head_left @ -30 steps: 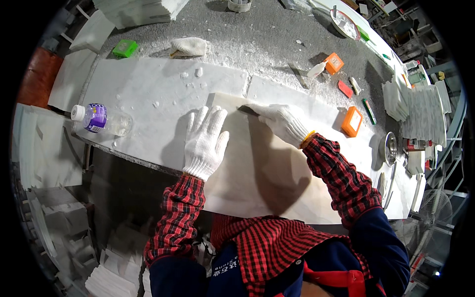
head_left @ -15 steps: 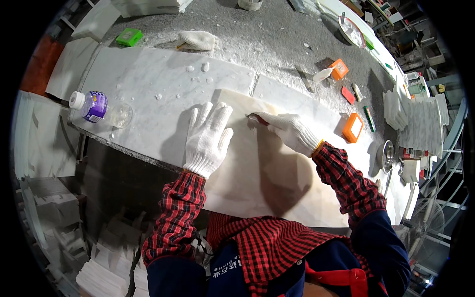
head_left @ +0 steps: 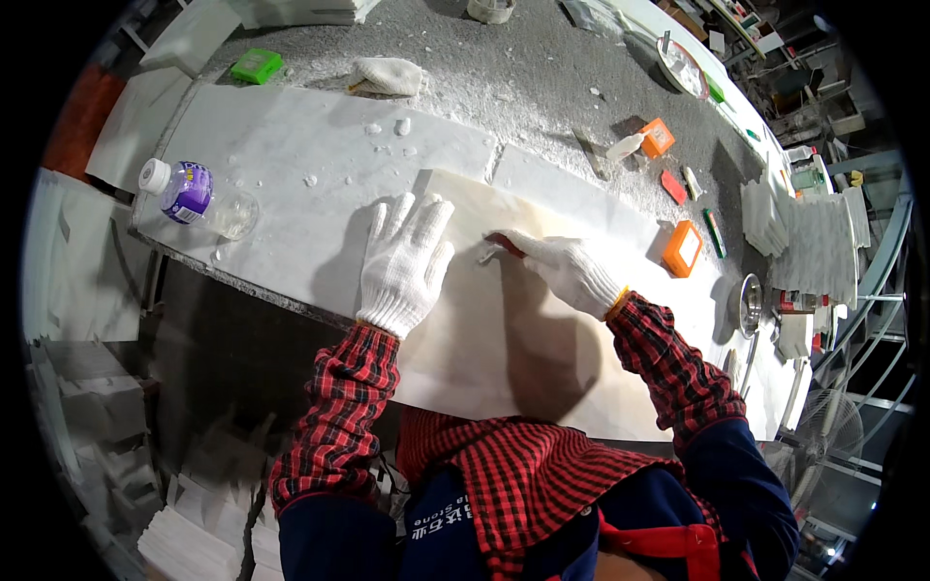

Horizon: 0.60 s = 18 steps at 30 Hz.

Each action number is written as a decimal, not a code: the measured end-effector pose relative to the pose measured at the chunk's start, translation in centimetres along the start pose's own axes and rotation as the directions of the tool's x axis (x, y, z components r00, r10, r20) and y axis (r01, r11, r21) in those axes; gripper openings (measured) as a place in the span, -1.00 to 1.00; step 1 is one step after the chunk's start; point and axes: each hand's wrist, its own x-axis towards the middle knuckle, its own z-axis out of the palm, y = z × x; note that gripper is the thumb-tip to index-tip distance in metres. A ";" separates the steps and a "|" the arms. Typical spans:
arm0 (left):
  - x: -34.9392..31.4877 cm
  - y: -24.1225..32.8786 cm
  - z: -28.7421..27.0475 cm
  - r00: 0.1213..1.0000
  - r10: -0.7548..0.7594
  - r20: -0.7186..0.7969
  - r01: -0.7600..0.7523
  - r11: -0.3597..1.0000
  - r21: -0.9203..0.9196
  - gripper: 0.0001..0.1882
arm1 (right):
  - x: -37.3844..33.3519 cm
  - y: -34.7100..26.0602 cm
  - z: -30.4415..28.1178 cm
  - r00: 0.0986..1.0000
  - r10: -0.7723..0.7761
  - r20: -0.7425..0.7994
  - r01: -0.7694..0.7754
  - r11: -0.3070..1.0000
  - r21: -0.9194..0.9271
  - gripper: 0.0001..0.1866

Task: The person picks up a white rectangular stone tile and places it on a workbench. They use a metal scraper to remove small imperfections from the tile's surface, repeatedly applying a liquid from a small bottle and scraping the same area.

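Note:
A pale cream stone slab [head_left: 504, 329] lies on the white worktop [head_left: 291, 165] in front of me. My left hand [head_left: 405, 263], in a white knit glove, presses flat on the slab's left part with fingers spread. My right hand [head_left: 562, 269], also gloved, grips a small red-handled blade tool [head_left: 496, 246] whose metal tip rests on the slab just right of my left fingers.
A plastic bottle with a purple label [head_left: 194, 196] lies at the left edge. A green block [head_left: 256, 66] and a crumpled glove [head_left: 387, 76] sit at the back. Orange boxes [head_left: 682, 248], a metal bowl [head_left: 750, 304] and stacked pale tiles [head_left: 765, 215] are to the right.
My right hand has drawn the blade tool down the slab toward me, from near its far edge. My left hand stays pressed flat in about the same spot.

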 end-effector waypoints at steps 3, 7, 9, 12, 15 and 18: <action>0.2 0.3 0.0 1.000 0.005 0.008 -0.005 1.000 -0.003 -0.49 | 0.3 0.3 -0.1 0.999 0.015 -0.050 -0.014 1.000 0.025 -0.45; 0.1 0.1 0.2 1.000 0.016 -0.011 -0.016 1.000 0.017 -0.49 | 2.1 -0.3 0.3 0.987 0.050 -0.150 -0.050 0.999 0.000 -0.49; 0.0 0.2 0.3 1.000 0.008 0.011 -0.009 1.000 0.027 -0.49 | 2.0 1.6 1.9 0.995 0.015 -0.096 -0.031 0.987 -0.160 -0.53; 0.0 0.2 -0.1 1.000 -0.004 0.013 0.004 0.999 0.036 -0.49 | -0.6 -0.2 1.5 0.996 -0.059 -0.072 0.052 0.995 -0.088 -0.52; 0.2 0.3 -0.2 1.000 -0.014 0.011 0.013 0.999 0.033 -0.51 | -0.7 -0.2 1.1 0.994 -0.087 -0.071 0.082 0.994 -0.072 -0.52; 0.6 0.2 -0.3 1.000 0.000 -0.013 0.001 1.000 0.021 -0.51 | 0.4 -0.1 0.5 0.994 -0.020 -0.111 0.013 0.998 -0.056 -0.59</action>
